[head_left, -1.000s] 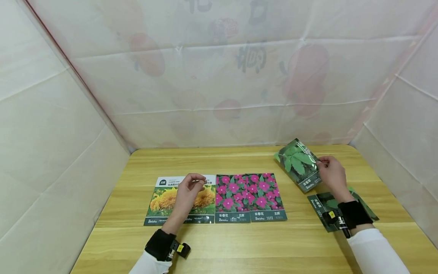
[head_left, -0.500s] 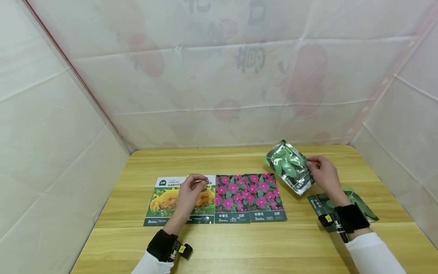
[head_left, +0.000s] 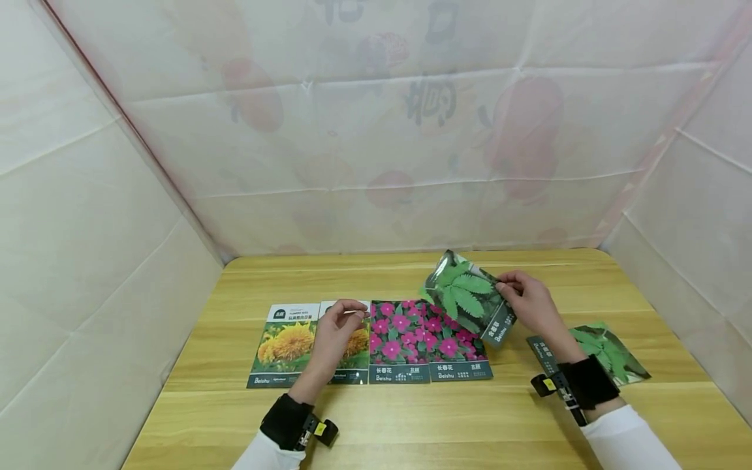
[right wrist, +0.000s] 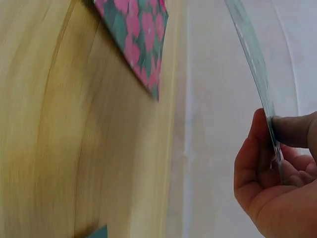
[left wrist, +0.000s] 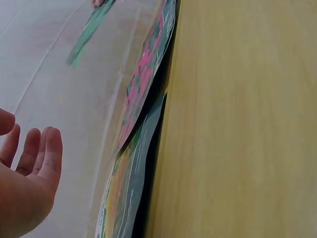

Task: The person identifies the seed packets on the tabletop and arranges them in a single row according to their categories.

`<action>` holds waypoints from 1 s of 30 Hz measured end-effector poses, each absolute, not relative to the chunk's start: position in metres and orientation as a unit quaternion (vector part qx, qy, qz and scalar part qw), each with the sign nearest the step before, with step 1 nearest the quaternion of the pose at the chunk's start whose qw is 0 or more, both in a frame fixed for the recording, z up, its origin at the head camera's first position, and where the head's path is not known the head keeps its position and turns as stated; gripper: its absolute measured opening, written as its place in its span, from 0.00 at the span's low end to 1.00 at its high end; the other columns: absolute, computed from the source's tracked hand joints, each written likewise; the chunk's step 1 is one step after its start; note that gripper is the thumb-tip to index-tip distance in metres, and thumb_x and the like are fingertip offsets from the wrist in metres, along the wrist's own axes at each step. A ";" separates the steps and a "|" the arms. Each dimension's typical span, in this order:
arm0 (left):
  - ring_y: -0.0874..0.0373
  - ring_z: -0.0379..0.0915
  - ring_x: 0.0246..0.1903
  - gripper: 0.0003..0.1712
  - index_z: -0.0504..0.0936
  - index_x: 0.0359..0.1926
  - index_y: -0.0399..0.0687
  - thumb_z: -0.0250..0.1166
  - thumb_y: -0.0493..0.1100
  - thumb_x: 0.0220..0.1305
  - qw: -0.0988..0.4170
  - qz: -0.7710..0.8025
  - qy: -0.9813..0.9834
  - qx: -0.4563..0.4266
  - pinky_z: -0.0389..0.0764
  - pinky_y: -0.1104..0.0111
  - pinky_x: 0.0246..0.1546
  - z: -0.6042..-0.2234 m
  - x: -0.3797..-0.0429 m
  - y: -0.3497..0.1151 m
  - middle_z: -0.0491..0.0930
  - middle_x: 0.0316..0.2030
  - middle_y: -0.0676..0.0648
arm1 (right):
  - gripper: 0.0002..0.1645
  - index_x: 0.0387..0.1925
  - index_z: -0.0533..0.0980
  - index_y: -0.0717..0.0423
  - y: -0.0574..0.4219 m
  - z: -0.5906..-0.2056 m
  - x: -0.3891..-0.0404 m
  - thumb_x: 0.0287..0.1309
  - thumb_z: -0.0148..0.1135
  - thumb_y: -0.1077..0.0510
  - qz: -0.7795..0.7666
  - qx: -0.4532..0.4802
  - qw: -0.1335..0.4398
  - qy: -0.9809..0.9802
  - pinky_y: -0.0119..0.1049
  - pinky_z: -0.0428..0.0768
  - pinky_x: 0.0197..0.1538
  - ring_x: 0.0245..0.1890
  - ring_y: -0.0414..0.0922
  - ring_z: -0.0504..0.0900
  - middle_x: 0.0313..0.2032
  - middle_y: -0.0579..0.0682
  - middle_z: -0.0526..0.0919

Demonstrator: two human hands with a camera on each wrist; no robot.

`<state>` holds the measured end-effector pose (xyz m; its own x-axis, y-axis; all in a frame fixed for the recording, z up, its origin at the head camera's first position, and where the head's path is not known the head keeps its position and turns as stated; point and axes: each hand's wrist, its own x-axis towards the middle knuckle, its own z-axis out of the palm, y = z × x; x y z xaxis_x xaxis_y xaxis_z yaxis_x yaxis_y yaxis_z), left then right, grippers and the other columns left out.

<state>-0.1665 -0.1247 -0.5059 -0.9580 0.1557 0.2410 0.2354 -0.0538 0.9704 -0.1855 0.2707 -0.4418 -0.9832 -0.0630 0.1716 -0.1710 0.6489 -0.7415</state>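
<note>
My right hand [head_left: 531, 305] pinches the right edge of a green-leaf seed packet [head_left: 467, 294] between thumb and fingers. Tilted and off the table, this packet covers part of the right pink-flower seed packet [head_left: 458, 356]. In the right wrist view it shows edge-on as a thin seed packet [right wrist: 257, 74]. My left hand [head_left: 333, 336] hovers over the second yellow-flower seed packet [head_left: 352, 359], hiding part of it. Its fingers [left wrist: 52, 153] are loosely bent and hold nothing in the left wrist view.
Another yellow-flower seed packet [head_left: 284, 346] lies at the row's left end, beside the left pink-flower packet [head_left: 399, 333]. A second green-leaf packet [head_left: 613, 356] lies at the right, partly under my right forearm. White cloth walls [head_left: 376, 215] enclose the wooden table [head_left: 411, 424].
My right hand has carried the green-leaf packet leftward, from the right of the row to above the right pink-flower packet. My left hand has shifted slightly to the right.
</note>
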 end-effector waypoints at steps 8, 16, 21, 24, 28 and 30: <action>0.32 0.77 0.56 0.20 0.81 0.60 0.37 0.60 0.48 0.79 -0.012 -0.694 -0.709 -0.125 0.80 0.48 0.62 -0.482 -0.157 -0.112 0.79 0.57 0.29 | 0.16 0.57 0.77 0.66 0.246 -0.442 -0.183 0.78 0.57 0.57 0.418 0.099 0.062 -0.901 0.33 0.80 0.39 0.43 0.50 0.82 0.44 0.57 0.85; 0.37 0.79 0.57 0.25 0.76 0.66 0.34 0.58 0.47 0.80 -0.037 -0.692 -0.704 -0.154 0.82 0.50 0.60 -0.484 -0.157 -0.101 0.77 0.62 0.34 | 0.13 0.55 0.78 0.63 0.223 -0.447 -0.181 0.77 0.58 0.60 0.433 0.120 0.039 -0.892 0.34 0.78 0.35 0.40 0.46 0.81 0.43 0.53 0.85; 0.46 0.83 0.53 0.23 0.77 0.65 0.38 0.61 0.47 0.78 -0.043 -0.700 -0.697 -0.146 0.84 0.52 0.57 -0.485 -0.158 -0.095 0.79 0.60 0.38 | 0.12 0.54 0.78 0.62 0.214 -0.446 -0.179 0.76 0.59 0.60 0.441 0.125 0.031 -0.888 0.34 0.78 0.34 0.39 0.46 0.80 0.42 0.52 0.84; 0.49 0.83 0.52 0.22 0.77 0.66 0.41 0.63 0.46 0.77 -0.052 -0.702 -0.698 -0.132 0.85 0.53 0.56 -0.484 -0.157 -0.093 0.79 0.57 0.38 | 0.11 0.53 0.79 0.61 0.211 -0.444 -0.178 0.76 0.60 0.60 0.442 0.123 0.029 -0.888 0.34 0.78 0.34 0.38 0.46 0.80 0.42 0.52 0.84; 0.47 0.83 0.49 0.22 0.77 0.66 0.40 0.64 0.42 0.76 -0.053 -0.695 -0.706 -0.123 0.86 0.52 0.54 -0.483 -0.156 -0.092 0.80 0.54 0.36 | 0.11 0.53 0.80 0.60 0.208 -0.444 -0.178 0.75 0.60 0.60 0.440 0.124 0.030 -0.889 0.33 0.78 0.33 0.37 0.45 0.80 0.41 0.51 0.85; 0.48 0.83 0.48 0.22 0.78 0.66 0.41 0.64 0.41 0.76 -0.053 -0.688 -0.715 -0.116 0.86 0.53 0.53 -0.483 -0.156 -0.091 0.80 0.53 0.38 | 0.10 0.52 0.80 0.60 0.208 -0.445 -0.179 0.75 0.61 0.60 0.439 0.125 0.031 -0.889 0.33 0.78 0.33 0.36 0.44 0.80 0.41 0.51 0.85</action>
